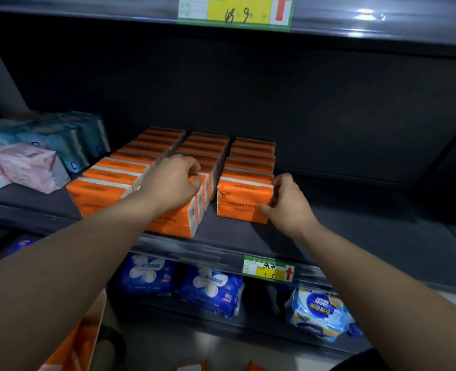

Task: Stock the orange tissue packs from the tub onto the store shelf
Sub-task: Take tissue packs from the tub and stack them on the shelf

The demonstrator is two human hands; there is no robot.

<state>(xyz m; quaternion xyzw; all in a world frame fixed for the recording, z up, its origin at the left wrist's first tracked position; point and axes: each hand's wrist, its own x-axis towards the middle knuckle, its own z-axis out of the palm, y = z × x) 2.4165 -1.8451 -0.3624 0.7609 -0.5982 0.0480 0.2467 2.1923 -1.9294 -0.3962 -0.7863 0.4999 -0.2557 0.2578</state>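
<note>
Three rows of orange tissue packs stand on the dark store shelf [328, 231]. My left hand [172, 180] grips the top of the front pack of the middle row [176, 220], fingers curled over its upper edge. My right hand [288, 202] holds the right end of the front pack of the right row [241, 199], thumb against its front face and fingers behind it. The left row [106, 183] runs back untouched. The tub shows only as an orange edge [79, 341] at the bottom left.
Pink and blue packs [34, 159] sit on the shelf left of the orange rows. The shelf is bare to the right of my right hand. Blue wrapped packs [210, 290] lie on the shelf below, under a price label [268, 269]. Orange pack corners [192, 366] show at the bottom edge.
</note>
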